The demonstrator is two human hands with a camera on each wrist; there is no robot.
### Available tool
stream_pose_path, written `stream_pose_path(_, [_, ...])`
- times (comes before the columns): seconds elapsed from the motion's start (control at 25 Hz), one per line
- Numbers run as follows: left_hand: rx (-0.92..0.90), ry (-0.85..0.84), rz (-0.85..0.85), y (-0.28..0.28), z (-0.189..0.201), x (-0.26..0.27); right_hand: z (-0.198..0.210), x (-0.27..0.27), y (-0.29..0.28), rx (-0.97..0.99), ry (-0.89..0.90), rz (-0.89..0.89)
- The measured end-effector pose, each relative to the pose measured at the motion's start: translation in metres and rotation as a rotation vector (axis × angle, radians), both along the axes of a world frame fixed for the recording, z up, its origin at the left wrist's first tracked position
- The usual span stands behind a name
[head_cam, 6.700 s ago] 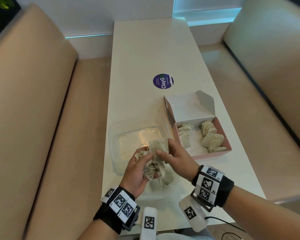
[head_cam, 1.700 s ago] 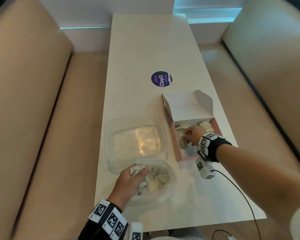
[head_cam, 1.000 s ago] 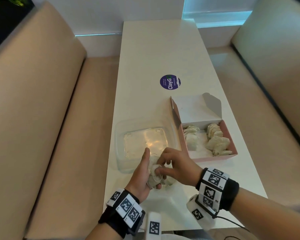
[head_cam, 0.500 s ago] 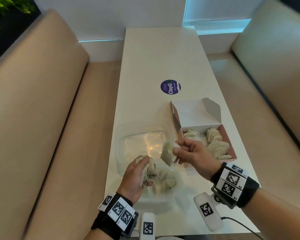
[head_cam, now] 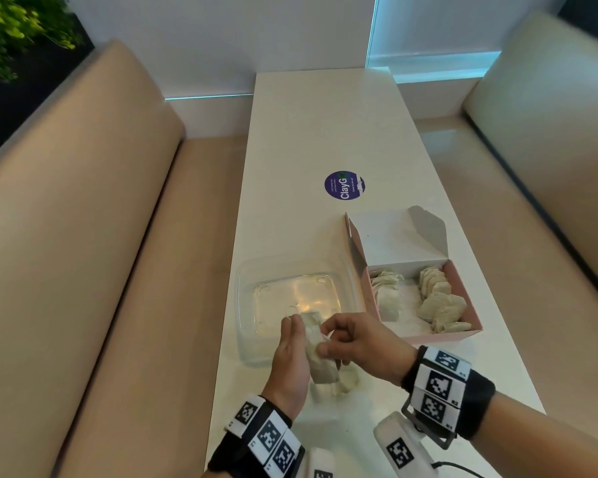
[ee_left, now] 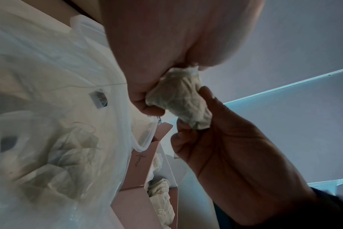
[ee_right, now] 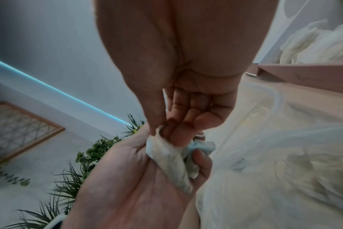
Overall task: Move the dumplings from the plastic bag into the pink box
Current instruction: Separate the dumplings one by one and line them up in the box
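My left hand (head_cam: 292, 343) curls its fingers round a pale dumpling (head_cam: 316, 353) just above the table's near end. My right hand (head_cam: 328, 343) pinches the same dumpling (ee_left: 178, 100) from the right with thumb and fingertips (ee_right: 172, 133). Crumpled thin film clings to it in the wrist views. Under the hands lies the clear plastic bag (head_cam: 342, 384) with a few dumplings inside. To the right stands the pink box (head_cam: 463, 334), lid open, holding two rows of dumplings (head_cam: 439, 305).
A clear plastic container (head_cam: 290, 270) sits on the white table (head_cam: 325, 132) just beyond my hands, left of the box. A purple round sticker (head_cam: 344, 185) lies farther back. Beige benches (head_cam: 83, 236) flank the table on both sides.
My right hand had lifted a dumpling up near the box. It has come back down and left to my left hand, and both now hold a dumpling.
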State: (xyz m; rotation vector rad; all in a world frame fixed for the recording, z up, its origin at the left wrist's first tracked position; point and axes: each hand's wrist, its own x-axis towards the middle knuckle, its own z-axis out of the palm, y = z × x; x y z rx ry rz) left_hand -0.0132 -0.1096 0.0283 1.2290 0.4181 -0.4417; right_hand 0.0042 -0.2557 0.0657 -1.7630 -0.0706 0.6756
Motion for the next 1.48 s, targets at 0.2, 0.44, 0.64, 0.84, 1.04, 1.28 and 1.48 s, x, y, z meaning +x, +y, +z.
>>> stream_pose_path(0.2, [-0.028,0.032,0.067,-0.001,0.001,-0.001,-0.012,-0.009,0.007,0.053,0.013,-0.105])
stream_pose_path(0.44, [-0.288,0.068,0.047,0.01,0.014,0.002,-0.005,-0.007,-0.002,0.083,-0.084,-0.009])
stream_pose_path(0.64, [-0.294,0.086,0.194,0.031,0.007,0.012,0.002,0.0,-0.023,0.398,0.088,-0.127])
stream_pose_path(0.84, [0.103,0.004,-0.041,0.047,0.003,0.013,0.004,0.007,-0.038,0.343,0.112,-0.017])
stream_pose_path(1.04, [0.108,-0.207,-0.449,0.03,0.012,0.004,0.012,0.016,-0.034,0.15,0.009,0.288])
stream_pose_path(1.28, [0.142,-0.231,-0.327,0.016,0.016,-0.005,0.003,0.014,-0.033,0.061,-0.078,-0.058])
stream_pose_path(1.48, [0.261,-0.2,-0.169,0.018,0.006,-0.009,0.0,0.0,-0.048,0.006,-0.094,-0.298])
